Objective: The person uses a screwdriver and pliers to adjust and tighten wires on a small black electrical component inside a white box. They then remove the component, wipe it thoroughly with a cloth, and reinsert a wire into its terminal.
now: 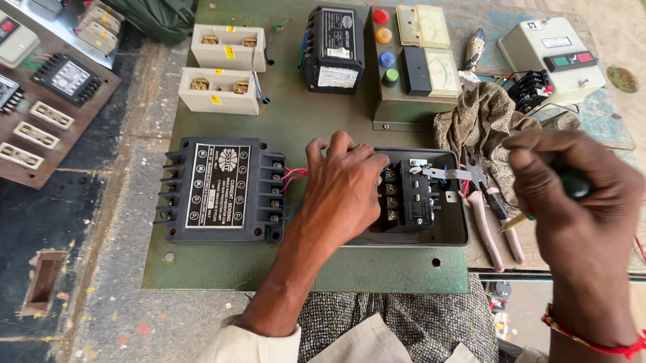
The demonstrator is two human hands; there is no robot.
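My left hand [340, 193] rests palm down on the green metal panel [296, 123], its fingers on the left rim of an open grey box [446, 232] that holds a black contactor [408, 195]. Red and blue wires [292, 177] run under that hand from a large black relay block [219, 191]. Off to the right, my right hand [576, 205] is closed round a green-handled screwdriver [570, 186], its yellowish shaft [515, 222] pointing left and down toward the pliers.
Pink-handled pliers [487, 223] lie just right of the grey box, beside a brown rag [482, 123]. On the panel stand two white fuse blocks [223, 71], a black unit [333, 49] and a meter box with coloured buttons [413, 49]. A cream starter box [549, 57] sits at far right.
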